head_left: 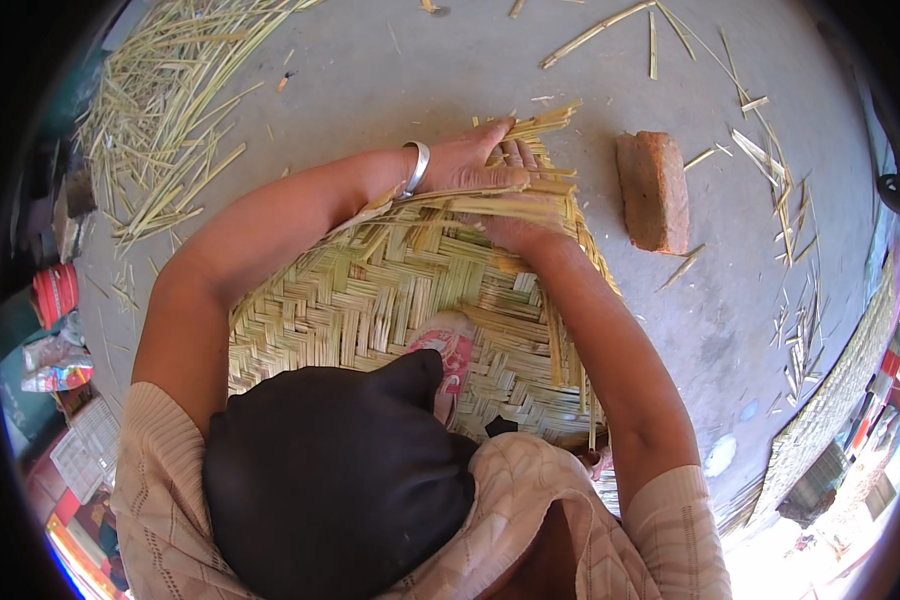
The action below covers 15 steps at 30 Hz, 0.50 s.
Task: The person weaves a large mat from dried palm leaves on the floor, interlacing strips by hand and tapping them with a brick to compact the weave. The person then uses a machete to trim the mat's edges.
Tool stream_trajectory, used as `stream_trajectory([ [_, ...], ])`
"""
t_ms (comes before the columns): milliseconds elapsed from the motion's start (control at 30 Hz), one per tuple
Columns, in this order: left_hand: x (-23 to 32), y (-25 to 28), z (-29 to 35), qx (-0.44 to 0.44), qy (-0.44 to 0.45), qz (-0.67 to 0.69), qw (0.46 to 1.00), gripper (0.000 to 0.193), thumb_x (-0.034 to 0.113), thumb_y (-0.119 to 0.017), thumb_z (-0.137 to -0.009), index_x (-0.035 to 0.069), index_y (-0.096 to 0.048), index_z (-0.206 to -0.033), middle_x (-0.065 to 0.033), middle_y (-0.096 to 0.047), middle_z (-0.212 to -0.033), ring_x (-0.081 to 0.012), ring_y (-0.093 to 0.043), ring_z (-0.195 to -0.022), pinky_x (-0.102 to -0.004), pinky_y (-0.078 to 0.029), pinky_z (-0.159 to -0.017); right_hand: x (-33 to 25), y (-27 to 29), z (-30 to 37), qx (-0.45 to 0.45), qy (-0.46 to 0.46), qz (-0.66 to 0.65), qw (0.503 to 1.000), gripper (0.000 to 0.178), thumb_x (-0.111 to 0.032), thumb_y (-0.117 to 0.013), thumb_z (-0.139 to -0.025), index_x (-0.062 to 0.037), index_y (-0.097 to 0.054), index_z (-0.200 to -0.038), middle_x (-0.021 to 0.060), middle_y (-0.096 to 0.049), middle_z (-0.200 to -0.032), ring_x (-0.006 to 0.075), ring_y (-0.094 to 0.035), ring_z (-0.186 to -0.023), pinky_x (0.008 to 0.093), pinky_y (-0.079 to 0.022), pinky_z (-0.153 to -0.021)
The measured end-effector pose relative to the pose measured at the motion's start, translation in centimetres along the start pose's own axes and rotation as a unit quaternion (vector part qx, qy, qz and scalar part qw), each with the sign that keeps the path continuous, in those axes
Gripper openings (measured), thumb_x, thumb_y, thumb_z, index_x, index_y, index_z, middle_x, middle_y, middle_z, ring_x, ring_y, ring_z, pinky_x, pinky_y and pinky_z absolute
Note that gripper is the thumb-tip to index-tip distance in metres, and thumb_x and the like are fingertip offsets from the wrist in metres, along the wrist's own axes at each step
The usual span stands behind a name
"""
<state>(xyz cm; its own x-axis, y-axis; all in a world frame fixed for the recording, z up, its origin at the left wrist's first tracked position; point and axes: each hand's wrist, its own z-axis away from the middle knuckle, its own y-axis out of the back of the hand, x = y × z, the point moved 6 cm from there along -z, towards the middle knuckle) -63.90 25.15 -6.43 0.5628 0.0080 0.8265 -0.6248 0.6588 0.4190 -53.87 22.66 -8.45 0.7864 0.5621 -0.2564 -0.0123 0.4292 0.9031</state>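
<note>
A mat (320, 310) woven from pale yellow-green flat straw strips in a zigzag pattern lies beneath my arms. At its far corner my left hand (465, 165), with a silver bangle at the wrist, closes on loose straw strips (545, 120), thumb and fingers reaching over them. My right hand (525, 232) is against the same corner, just nearer. Folded strips cross over it and partly hide its fingers, which appear closed around the strips. One foot in a pink-patterned shoe (448, 350) rests on the mat.
A reddish brick (655, 192) lies on the grey floor (370, 70) right of the mat. Loose straw strips (175, 110) are heaped at the far left. More scraps (785, 190) scatter along the right. A rolled or edge-on mat (825, 410) is at the lower right.
</note>
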Motion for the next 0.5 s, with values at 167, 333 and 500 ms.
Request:
stream_trajectory([
  [167, 0.2, -1.2, -0.1, 0.019, -0.031, -0.178, 0.983, 0.125, 0.066, -0.077, -0.071, -0.011, -0.018, -0.149, -0.0330, -0.026, -0.154, -0.0412, -0.025, -0.146, -0.0414, -0.024, -0.121, -0.7, 0.6, 2.4, 0.019, 0.018, -0.005, 1.000, 0.094, -0.067, -0.046, -0.090, -0.0064, -0.022, -0.157, 0.0213, -0.013, -0.163, 0.0390, -0.009, -0.152, 0.0489, -0.009, -0.123],
  [333, 0.2, -0.8, 0.1, 0.050, -0.003, -0.111, 0.993, 0.118, 0.061, -0.077, -0.074, -0.009, -0.020, -0.150, -0.0302, -0.030, -0.153, -0.0410, -0.029, -0.144, -0.0416, -0.028, -0.119, -1.0, 0.1, 3.8, 0.032, -0.042, -0.062, 0.997, 0.079, -0.049, -0.057, -0.090, -0.0054, -0.033, -0.152, 0.0206, -0.024, -0.160, 0.0384, -0.017, -0.150, 0.0503, -0.016, -0.122],
  [500, 0.1, 0.1, -0.9, 0.092, 0.000, -0.126, 0.988, 0.099, 0.052, -0.071, -0.082, -0.007, -0.028, -0.149, -0.0276, -0.038, -0.149, -0.0396, -0.037, -0.140, -0.0420, -0.032, -0.117, -0.4, 0.0, 2.6, 0.054, -0.076, 0.005, 0.996, 0.056, -0.031, -0.062, -0.088, -0.0042, -0.054, -0.136, 0.0166, -0.047, -0.146, 0.0369, -0.036, -0.139, 0.0470, -0.031, -0.115],
])
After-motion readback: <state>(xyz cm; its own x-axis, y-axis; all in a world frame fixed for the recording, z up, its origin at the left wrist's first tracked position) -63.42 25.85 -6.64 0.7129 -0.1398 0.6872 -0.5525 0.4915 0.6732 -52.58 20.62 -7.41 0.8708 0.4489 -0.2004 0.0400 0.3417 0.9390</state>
